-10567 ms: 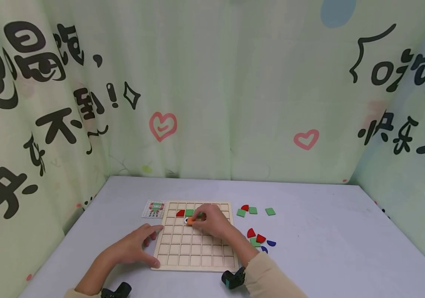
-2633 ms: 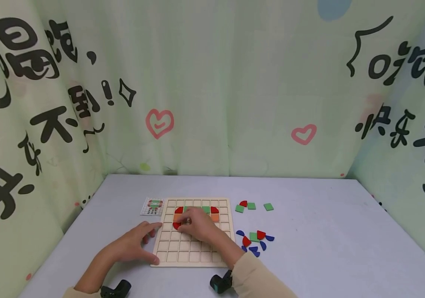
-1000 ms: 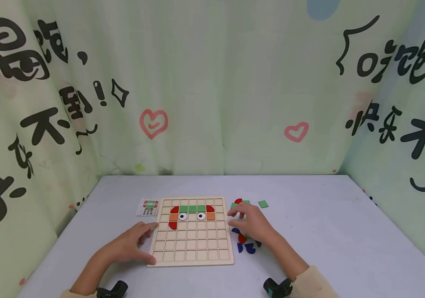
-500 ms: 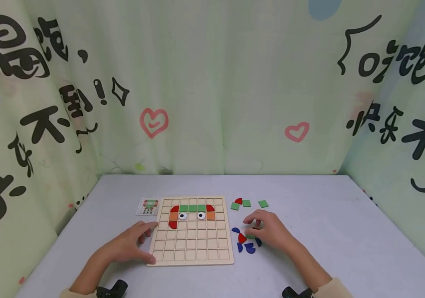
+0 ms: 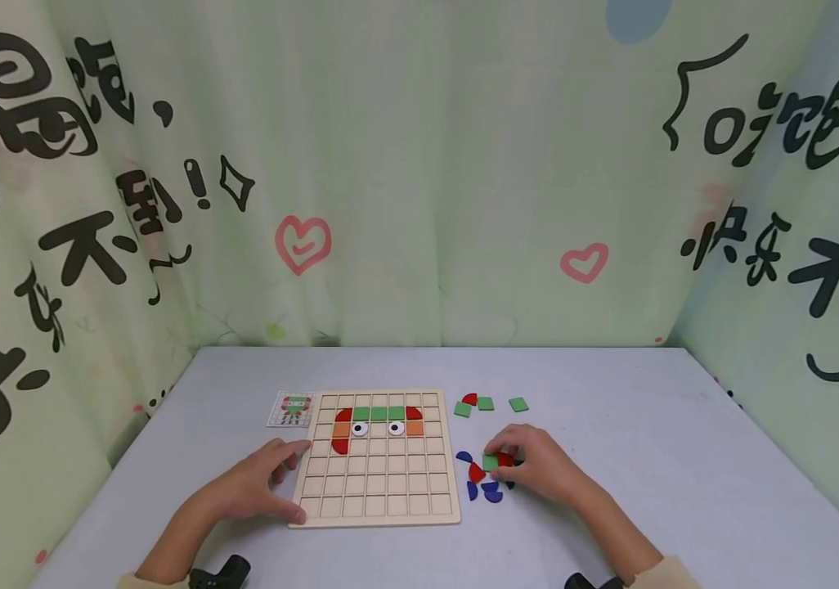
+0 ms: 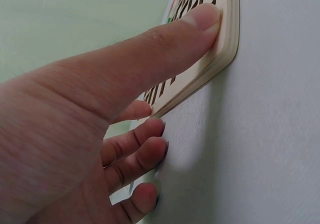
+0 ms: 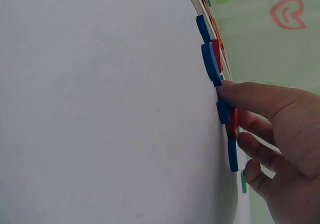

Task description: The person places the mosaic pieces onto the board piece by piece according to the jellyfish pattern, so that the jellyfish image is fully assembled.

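Note:
A wooden grid board (image 5: 379, 483) bears a row of green squares between red quarter-rounds. Below these sit orange squares, two eye tiles (image 5: 396, 429) and a red quarter-round (image 5: 339, 447). My left hand (image 5: 261, 483) rests at the board's left side. Its thumb lies on top of the near-left corner, seen closely in the left wrist view, and the forefinger meets the left edge. My right hand (image 5: 537, 465) is low over the loose pieces at the right, thumb and forefinger apart on either side of a green square (image 5: 490, 463). A red piece (image 5: 505, 460) shows under that hand.
Several blue half-rounds (image 5: 493, 496) and a red piece (image 5: 476, 473) lie between the board and my right hand. Farther back are green squares (image 5: 518, 404) and a red piece (image 5: 469, 399). A pattern card (image 5: 290, 409) lies at the board's far left.
An eye tile and a left red quarter-round now sit on the board. My right hand has left the board and moved right, to the loose pieces. The left hand has stayed put.

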The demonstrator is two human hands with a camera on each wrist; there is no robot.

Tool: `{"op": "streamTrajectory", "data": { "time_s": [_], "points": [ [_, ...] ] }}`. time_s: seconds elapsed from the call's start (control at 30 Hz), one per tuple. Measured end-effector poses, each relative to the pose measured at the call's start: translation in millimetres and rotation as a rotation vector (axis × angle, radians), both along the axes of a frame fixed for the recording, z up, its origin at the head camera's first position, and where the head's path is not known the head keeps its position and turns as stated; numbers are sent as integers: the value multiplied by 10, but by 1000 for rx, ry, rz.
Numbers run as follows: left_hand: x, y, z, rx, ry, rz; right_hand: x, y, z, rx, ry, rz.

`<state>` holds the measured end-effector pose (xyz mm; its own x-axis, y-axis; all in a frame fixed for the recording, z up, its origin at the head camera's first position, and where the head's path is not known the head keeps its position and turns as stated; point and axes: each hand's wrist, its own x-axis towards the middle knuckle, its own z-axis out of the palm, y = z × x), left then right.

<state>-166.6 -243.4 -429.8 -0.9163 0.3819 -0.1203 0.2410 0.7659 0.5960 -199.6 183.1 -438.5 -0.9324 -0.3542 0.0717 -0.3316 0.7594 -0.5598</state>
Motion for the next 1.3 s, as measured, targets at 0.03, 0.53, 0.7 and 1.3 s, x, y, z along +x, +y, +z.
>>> {"op": "streamTrajectory", "data": {
  "time_s": [0.03, 0.53, 0.7, 1.3],
  "points": [
    [3, 0, 2, 0, -2, 1, -1, -1, -6, 3, 3, 0],
    [-5, 4, -17, -2, -14, 11, -29, -85, 43, -16, 41, -23],
    [-10, 19, -8, -5, -25, 26, -61, -154, 98, -45, 49, -5],
    [11, 21, -5, -7, -20, 33, -125, -588, 70, -124, 46, 93]
  ]
}}
